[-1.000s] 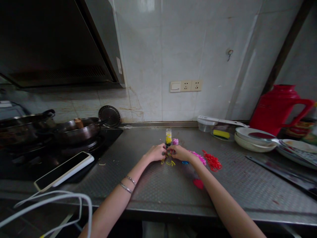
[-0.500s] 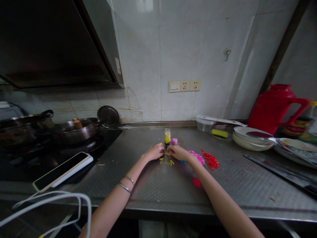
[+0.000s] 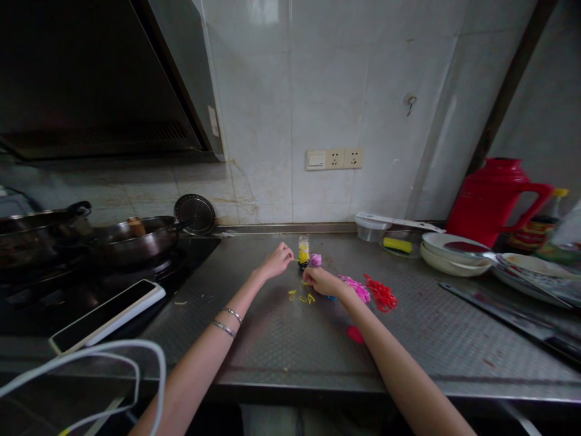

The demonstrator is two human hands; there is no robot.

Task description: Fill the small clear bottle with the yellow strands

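A small clear jar (image 3: pixel 304 251) holds yellow pieces above a dark layer and stands upright on the metal counter. Just left of it, my left hand (image 3: pixel 276 260) is raised, its fingertips pinched on a thin yellow rubber band that points toward the jar. My right hand (image 3: pixel 320 280) is lower, in front of the jar, fingers closed with a bit of yellow showing at the tips. Several loose yellow rubber bands (image 3: pixel 302 298) lie nearer me. Beside the jar is a purple lump (image 3: pixel 315 260). Pink bands (image 3: pixel 356 289) and red bands (image 3: pixel 381 293) are heaped to the right.
A phone-like device (image 3: pixel 106 316) with a white cable (image 3: pixel 157 357) lies at left, beside pans (image 3: pixel 140 242) on the stove. To the right are stacked bowls (image 3: pixel 454 260), a red thermos jug (image 3: pixel 492 203), a yellow sponge (image 3: pixel 397 245) and a long dark utensil (image 3: pixel 508 321).
My left hand has risen away from me, up beside the jar, and apart from my right hand. My right hand has stayed low in front of the jar. The view has shifted slightly.
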